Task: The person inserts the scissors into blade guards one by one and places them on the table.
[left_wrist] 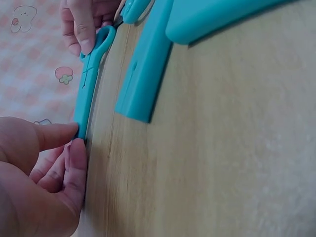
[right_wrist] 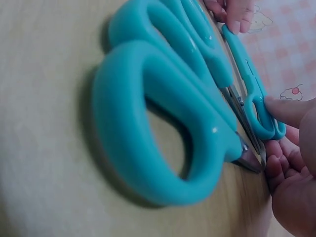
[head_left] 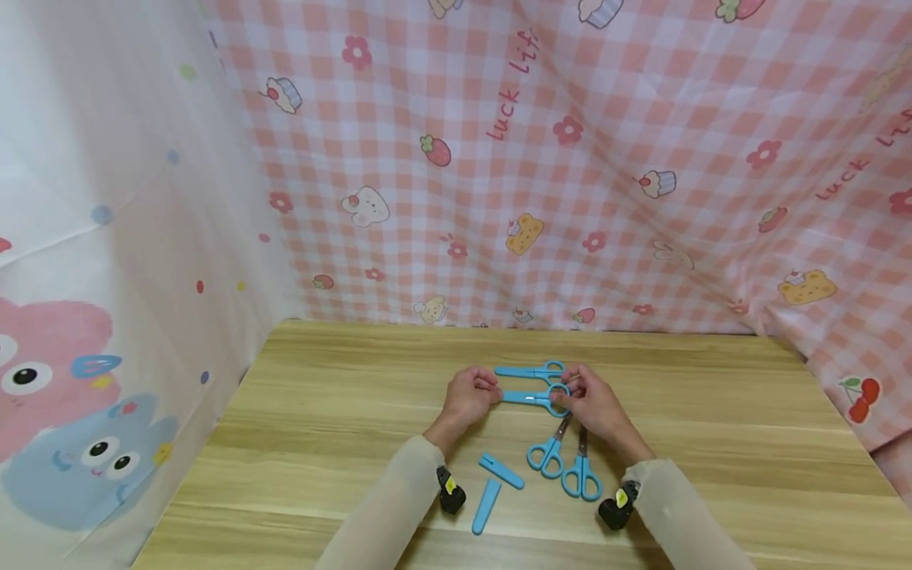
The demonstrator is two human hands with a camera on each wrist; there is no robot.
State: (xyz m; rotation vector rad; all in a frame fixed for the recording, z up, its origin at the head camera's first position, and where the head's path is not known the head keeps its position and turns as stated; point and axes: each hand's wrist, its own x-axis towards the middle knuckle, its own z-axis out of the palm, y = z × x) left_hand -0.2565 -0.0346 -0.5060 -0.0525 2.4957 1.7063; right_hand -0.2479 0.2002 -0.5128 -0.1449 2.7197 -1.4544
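Between both hands is a pair of blue scissors (head_left: 523, 397) with a blue blade cover over its blades. My left hand (head_left: 469, 398) pinches the tip of that cover between thumb and fingers, plainest in the left wrist view (left_wrist: 42, 173). At the other end my right hand (head_left: 597, 404) grips the handle loops. Just beyond lies a second covered pair of scissors (head_left: 516, 371), its loops close to my right fingers. Nearer me are two uncovered scissors, one on the left (head_left: 545, 460) and one on the right (head_left: 582, 481), blades pointing away and partly hidden by the right hand.
Two loose blue blade covers, an upper one (head_left: 503, 472) and a lower one (head_left: 486, 507), lie on the wooden table (head_left: 321, 443) between my forearms. A pink checked cloth (head_left: 484, 182) hangs behind the table's far edge. A white patterned cloth (head_left: 164, 261) hangs on the left.
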